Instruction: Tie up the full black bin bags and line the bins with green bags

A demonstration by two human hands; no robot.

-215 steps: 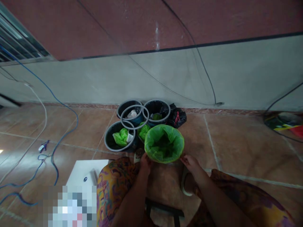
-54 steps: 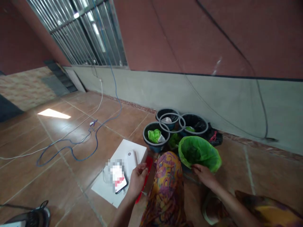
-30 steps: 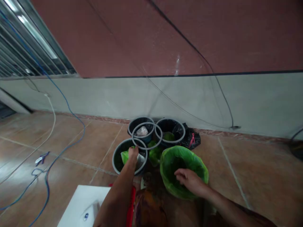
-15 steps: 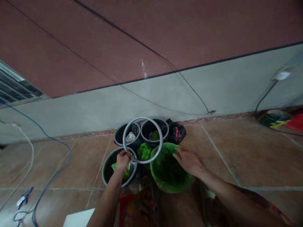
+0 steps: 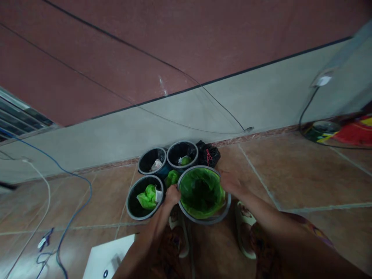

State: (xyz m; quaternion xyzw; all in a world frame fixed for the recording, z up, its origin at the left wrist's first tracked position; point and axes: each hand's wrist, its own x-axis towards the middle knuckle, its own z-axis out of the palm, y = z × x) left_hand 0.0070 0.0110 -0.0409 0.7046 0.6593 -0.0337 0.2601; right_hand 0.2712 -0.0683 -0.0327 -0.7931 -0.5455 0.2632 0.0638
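Observation:
A grey rim ring (image 5: 208, 222) lies around the mouth of a bin between my feet. The green bag (image 5: 190, 203) lining that bin shows inside the ring, its bottom dark. My left hand (image 5: 173, 194) is closed on the ring's left side. On the upper right side, my right hand (image 5: 231, 183) grips the ring, its fingers slightly blurred. Close to my left hand stands a bin (image 5: 130, 209) with a crumpled green bag (image 5: 147, 197) in it. Another green bundle (image 5: 172, 177) sits between the bins.
Two black-lined bins, a left one (image 5: 140, 164) and a right one (image 5: 194, 161), stand by the wall. Beside them is a tied black bag (image 5: 211, 155). A white box (image 5: 107, 254) lies at lower left, near a blue cable (image 5: 77, 213). Red items (image 5: 356, 133) lie far right.
The grey ring has come down from the air onto the green-lined bin. My left hand moved right with it; my right hand went from the bag's edge to the ring. The view shifted slightly.

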